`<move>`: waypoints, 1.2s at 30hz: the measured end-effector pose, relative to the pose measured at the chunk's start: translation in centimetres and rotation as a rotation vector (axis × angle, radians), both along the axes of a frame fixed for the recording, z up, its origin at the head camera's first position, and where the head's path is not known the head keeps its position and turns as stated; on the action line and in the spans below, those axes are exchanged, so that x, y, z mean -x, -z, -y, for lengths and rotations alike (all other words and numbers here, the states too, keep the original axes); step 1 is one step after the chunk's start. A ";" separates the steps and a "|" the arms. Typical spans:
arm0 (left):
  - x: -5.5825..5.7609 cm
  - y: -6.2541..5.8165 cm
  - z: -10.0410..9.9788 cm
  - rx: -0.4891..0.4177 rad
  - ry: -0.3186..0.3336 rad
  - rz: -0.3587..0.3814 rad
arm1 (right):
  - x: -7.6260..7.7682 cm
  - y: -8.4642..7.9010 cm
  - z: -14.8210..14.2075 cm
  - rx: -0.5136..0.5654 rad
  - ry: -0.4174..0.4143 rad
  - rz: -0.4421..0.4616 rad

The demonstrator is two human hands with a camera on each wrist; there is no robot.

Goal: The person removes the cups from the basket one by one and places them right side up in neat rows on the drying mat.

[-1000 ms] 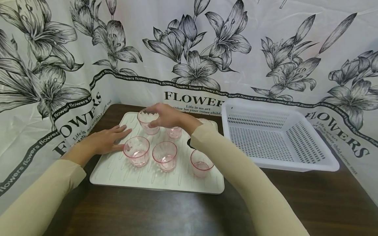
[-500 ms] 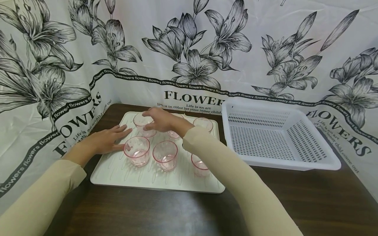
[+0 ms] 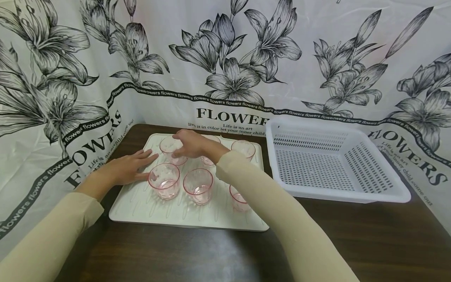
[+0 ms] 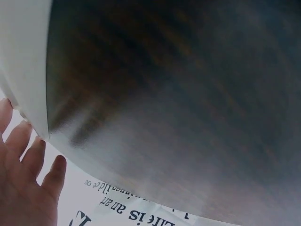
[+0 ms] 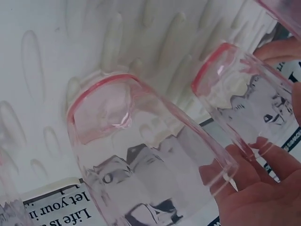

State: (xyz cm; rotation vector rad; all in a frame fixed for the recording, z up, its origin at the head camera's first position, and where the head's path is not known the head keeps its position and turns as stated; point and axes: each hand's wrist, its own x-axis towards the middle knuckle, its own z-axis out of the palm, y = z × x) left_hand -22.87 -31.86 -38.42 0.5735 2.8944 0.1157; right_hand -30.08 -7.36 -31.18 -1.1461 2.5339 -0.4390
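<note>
My right hand [image 3: 192,144] reaches over the back left of a white ribbed draining tray [image 3: 141,207]. Its thumb and fingers grip the rim of a clear pink-rimmed glass [image 3: 170,149], which stands upright near the tray's back left corner. In the right wrist view, glasses loom large beside the right hand [image 5: 263,195]. My left hand [image 3: 128,167] rests on the tray's left edge, fingers spread and straight. Its thumb points at the front left glass [image 3: 164,182]. The left wrist view catches the left hand [image 4: 26,174] at the tray's side.
Other glasses stand on the tray: a front middle one [image 3: 198,188], a front right one [image 3: 239,200] partly behind my sleeve, a back middle one [image 3: 211,139] and a back right one [image 3: 244,149]. A white perforated basket [image 3: 338,196] sits right on the dark table [image 3: 169,254], before a flower-printed cloth.
My right hand has moved slightly left and down with its glass, which now sits on the tray at the back left. The left hand has stayed in place.
</note>
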 end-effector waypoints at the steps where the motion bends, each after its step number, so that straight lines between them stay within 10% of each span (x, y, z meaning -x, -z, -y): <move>1: 0.0 0.0 0.0 0.000 0.002 -0.001 | -0.1 -0.1 0.0 -0.003 0.008 0.006; 18: 0.2 -0.2 0.7 0.012 0.002 0.006 | 0.0 -3.6 -3.4 0.114 -0.006 0.005; 28: 0.8 -0.6 1.3 0.006 -0.024 0.021 | 0.6 -7.9 -12.1 0.136 0.119 -0.144; 36: 1.0 -2.7 2.2 -0.031 -0.127 -0.029 | 1.2 -7.7 -21.6 0.033 0.330 -0.284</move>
